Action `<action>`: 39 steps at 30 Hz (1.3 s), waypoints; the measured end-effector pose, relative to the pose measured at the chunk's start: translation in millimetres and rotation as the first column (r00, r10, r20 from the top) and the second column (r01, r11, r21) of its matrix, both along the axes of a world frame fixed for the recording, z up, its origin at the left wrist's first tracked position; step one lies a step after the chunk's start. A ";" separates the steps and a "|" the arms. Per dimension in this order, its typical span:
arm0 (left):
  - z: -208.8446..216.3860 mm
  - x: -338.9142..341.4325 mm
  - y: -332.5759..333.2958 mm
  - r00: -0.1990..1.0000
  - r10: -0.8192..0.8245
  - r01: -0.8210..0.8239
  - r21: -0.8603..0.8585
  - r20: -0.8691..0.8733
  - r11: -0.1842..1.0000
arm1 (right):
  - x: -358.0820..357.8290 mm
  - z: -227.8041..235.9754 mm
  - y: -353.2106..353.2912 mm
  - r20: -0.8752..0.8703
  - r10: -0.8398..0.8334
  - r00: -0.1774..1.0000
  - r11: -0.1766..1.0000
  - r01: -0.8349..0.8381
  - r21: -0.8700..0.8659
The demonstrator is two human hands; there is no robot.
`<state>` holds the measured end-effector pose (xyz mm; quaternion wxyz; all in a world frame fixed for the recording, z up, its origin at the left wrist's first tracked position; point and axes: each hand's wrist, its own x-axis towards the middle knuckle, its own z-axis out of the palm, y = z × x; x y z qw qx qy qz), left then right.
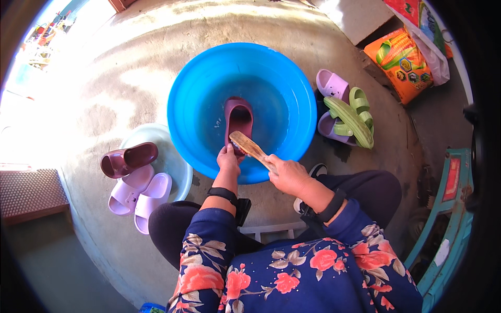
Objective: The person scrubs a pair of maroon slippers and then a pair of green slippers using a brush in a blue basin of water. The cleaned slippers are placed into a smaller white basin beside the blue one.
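In the head view, the left hand point(228, 159) has its fingers clasped on the heel end of a maroon slide sandal point(240, 117) over the blue plastic basin point(181, 104). The right hand point(290, 175) wraps its fingers around a wooden scrub brush point(249, 146), bristles at the sandal's heel. Leftward lie two lilac slides point(154, 199).

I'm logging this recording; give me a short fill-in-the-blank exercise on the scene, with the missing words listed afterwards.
1. The right hand holds a brush with a back and handle made of ____.
2. The left hand grips a maroon slipper at a large basin coloured ____.
3. A second maroon slipper lies to the ____ of that basin.
4. On the basin's other side, two lilac slippers lie with two ____ ones.

Missing words: wood; blue; left; green.
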<state>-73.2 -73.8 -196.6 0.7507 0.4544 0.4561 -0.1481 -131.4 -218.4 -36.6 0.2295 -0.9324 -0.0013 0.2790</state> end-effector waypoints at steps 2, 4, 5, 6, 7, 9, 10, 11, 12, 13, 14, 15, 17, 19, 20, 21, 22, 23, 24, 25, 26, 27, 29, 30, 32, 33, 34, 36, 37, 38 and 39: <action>0.8 -0.5 -1.1 1.000 -0.009 0.009 -0.018 -0.010 1.000 | 5.1 -12.1 3.8 0.022 -0.012 1.000 1.000 0.012 -0.005; 1.8 -0.8 -2.2 1.000 0.001 -0.001 -0.015 -0.007 1.000 | 11.5 -24.0 6.8 0.040 -0.024 0.999 0.999 0.026 -0.041; 2.7 -0.6 -2.0 1.000 0.009 -0.009 -0.007 -0.009 1.000 | 15.5 -29.2 7.4 0.079 -0.049 0.996 0.998 0.052 -0.033; 3.8 -1.1 -1.9 1.000 -0.016 0.016 -0.004 -0.002 1.000 | 18.6 -33.1 6.1 0.093 -0.071 0.993 0.996 0.076 -0.051; 5.1 -2.1 -2.0 0.999 -0.040 0.040 -0.001 0.005 0.999 | 21.2 -36.1 3.8 0.121 -0.082 0.989 0.994 0.089 -0.055; 9.0 -0.8 0.8 0.998 -0.052 0.053 -0.046 0.024 0.998 | 24.6 -37.4 -7.0 0.133 -0.137 0.982 0.983 0.119 0.140; 11.0 -1.8 2.3 0.999 -0.037 0.040 -0.099 0.026 0.994 | 25.1 -36.3 -14.3 0.118 -0.160 0.980 0.968 0.132 0.213; 12.9 -2.7 2.1 0.999 -0.022 0.026 -0.156 0.027 0.987 | 25.9 -33.5 -23.2 0.140 -0.150 0.979 0.943 0.099 0.317; 14.8 -2.6 1.8 0.999 -0.027 0.030 -0.137 0.025 0.990 | 26.9 -29.8 -32.1 0.124 -0.169 0.978 0.905 0.104 0.413; 16.8 -1.8 2.2 0.999 -0.033 0.036 -0.117 0.025 0.992 | 28.6 -24.9 -40.0 0.073 -0.203 0.976 0.868 0.145 0.474; 18.9 -1.1 2.6 0.999 -0.039 0.041 -0.092 0.024 0.995 | 31.2 -18.8 -46.6 -0.004 -0.248 0.969 0.829 0.214 0.518; 21.1 -1.1 2.5 0.998 -0.055 0.057 -0.082 0.027 0.995 | 34.8 -12.5 -50.9 0.074 -0.290 0.954 0.816 0.206 0.540; 25.8 -2.8 3.1 0.995 -0.093 0.094 -0.045 0.023 0.995 | 45.1 2.9 -57.6 0.002 -0.358 0.934 0.751 0.286 0.595; 30.6 -4.7 4.3 0.992 -0.107 0.113 -0.077 0.070 0.991 | 57.8 18.9 -63.6 -0.074 -0.337 0.938 0.723 0.309 0.618; 33.0 -5.7 4.7 0.989 -0.118 0.126 -0.089 0.094 0.988 | 63.9 25.7 -66.2 -0.080 -0.348 0.934 0.721 0.321 0.614; 35.4 -6.5 5.5 0.985 -0.125 0.137 -0.093 0.119 0.986 | 69.8 30.4 -67.0 -0.037 -0.334 0.942 0.762 0.293 0.577; 37.9 -7.0 6.6 0.980 -0.134 0.149 -0.094 0.149 0.984 | 75.7 34.0 -68.0 0.011 -0.321 0.947 0.791 0.262 0.553; 40.4 -6.9 7.8 0.974 -0.145 0.162 -0.092 0.171 0.982 | 82.1 35.8 -67.9 0.060 -0.294 0.954 0.842 0.229 0.488; 42.6 -6.6 9.0 0.967 -0.157 0.178 -0.095 0.200 0.979 | 88.4 36.0 -66.8 0.102 -0.271 0.957 0.883 0.205 0.423; 44.5 -5.9 9.8 0.960 -0.171 0.195 -0.095 0.223 0.976 | 94.7 35.6 -65.9 0.140 -0.235 0.962 0.910 0.167 0.379; 46.0 -5.3 10.8 0.952 -0.183 0.211 -0.092 0.244 0.973 | 100.8 34.2 -63.9 0.167 -0.211 0.963 0.927 0.144 0.345; 46.9 -4.7 11.2 0.948 -0.204 0.224 -0.059 0.246 0.973 | 107.0 31.9 -60.8 0.194 -0.176 0.965 0.937 0.103 0.335; 47.6 -4.6 13.5 0.936 -0.238 0.247 0.000 0.260 0.969 | 118.4 26.7 -52.0 0.220 -0.160 0.962 0.946 0.086 0.313; 47.5 -4.7 15.4 0.933 -0.261 0.261 0.036 0.248 0.965 | 122.7 24.5 -47.7 0.277 -0.157 0.948 0.948 0.065 0.312; 47.0 -4.9 18.1 0.916 -0.306 0.294 0.088 0.258 0.952 | 130.0 20.2 -38.5 0.386 -0.173 0.906 0.951 0.052 0.305; 46.5 -5.0 18.6 0.911 -0.321 0.301 0.116 0.257 0.947 | 133.0 17.7 -33.7 0.424 -0.170 0.889 0.946 0.027 0.323; 46.1 -4.9 18.8 0.905 -0.337 0.309 0.142 0.258 0.940 | 135.0 15.4 -30.2 0.416 -0.155 0.896 0.944 0.010 0.330; 45.6 -4.0 18.4 0.894 -0.358 0.321 0.172 0.270 0.931 | 137.6 10.2 -25.2 0.420 -0.126 0.899 0.934 -0.034 0.354; 45.3 -3.6 18.4 0.888 -0.364 0.325 0.177 0.280 0.929 | 138.3 7.4 -24.1 0.364 -0.099 0.926 0.943 -0.029 0.332; 45.1 -3.1 18.4 0.884 -0.370 0.333 0.169 0.285 0.928 | 138.8 4.6 -23.9 0.373 -0.064 0.926 0.966 -0.036 0.256; 44.8 -2.8 19.3 0.872 -0.400 0.359 0.187 0.283 0.914 | 138.8 1.7 -24.5 0.398 -0.028 0.917 0.980 -0.054 0.194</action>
